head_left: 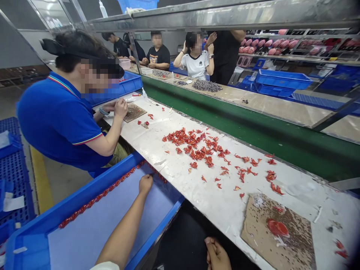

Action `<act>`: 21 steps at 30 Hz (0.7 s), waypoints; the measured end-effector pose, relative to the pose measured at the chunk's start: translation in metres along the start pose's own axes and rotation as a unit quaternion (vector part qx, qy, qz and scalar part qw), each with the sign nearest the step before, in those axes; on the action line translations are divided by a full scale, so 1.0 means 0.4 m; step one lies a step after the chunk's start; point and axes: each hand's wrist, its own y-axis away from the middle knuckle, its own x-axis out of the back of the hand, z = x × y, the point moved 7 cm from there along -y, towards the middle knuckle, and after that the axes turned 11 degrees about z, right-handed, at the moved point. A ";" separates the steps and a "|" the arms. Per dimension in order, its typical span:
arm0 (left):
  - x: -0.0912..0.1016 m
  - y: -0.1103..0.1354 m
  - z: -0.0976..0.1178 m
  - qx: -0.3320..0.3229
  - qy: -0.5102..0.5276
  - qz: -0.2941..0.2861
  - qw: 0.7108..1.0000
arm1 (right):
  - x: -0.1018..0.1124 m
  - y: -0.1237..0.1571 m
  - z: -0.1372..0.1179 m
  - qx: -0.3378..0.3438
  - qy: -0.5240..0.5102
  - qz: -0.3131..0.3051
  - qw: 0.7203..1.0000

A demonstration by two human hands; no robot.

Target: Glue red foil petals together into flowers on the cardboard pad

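Observation:
My left hand (145, 183) reaches into a shallow blue tray (84, 202), close to a red beaded strip (101, 195) that runs along the tray's far wall. Its fingers curl out of sight, and I cannot tell whether it grips the strip. My right hand (216, 255) sits low beside the white workbench (213, 210), its fingers curled, with nothing visible in them. Many small red petal-shaped pieces (194, 144) lie scattered on the bench. Further right, a brown mesh pad (277, 232) carries a glossy red blob.
A co-worker in a blue polo shirt (60, 120) sits at the left, both hands at a small brown pad (135, 112). A green conveyor belt (253, 129) runs behind the bench. Seated co-workers, blue crates (282, 82) and shelves of pink items (267, 47) stand beyond it.

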 end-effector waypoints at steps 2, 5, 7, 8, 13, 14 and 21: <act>-0.006 0.010 -0.001 0.009 -0.007 -0.007 1.000 | 0.000 0.000 -0.003 0.002 -0.002 -0.003 1.000; -0.017 0.020 0.002 0.020 -0.016 -0.020 0.999 | 0.000 0.002 -0.008 0.003 -0.003 -0.006 1.000; -0.025 0.025 0.009 0.019 -0.020 -0.030 0.999 | 0.000 0.002 -0.010 0.003 -0.003 -0.008 1.000; -0.029 0.026 0.013 0.016 -0.021 -0.034 0.999 | 0.001 0.003 -0.011 0.003 -0.004 -0.009 1.000; -0.029 0.033 0.030 -0.002 -0.033 -0.041 0.999 | 0.004 -0.001 -0.011 -0.007 0.000 -0.028 1.000; -0.027 0.036 0.031 -0.002 -0.037 -0.041 0.998 | 0.004 -0.002 -0.010 -0.010 0.003 -0.033 0.999; -0.022 0.070 0.050 -0.005 -0.050 -0.046 0.998 | 0.004 -0.008 -0.001 -0.016 0.012 -0.044 0.999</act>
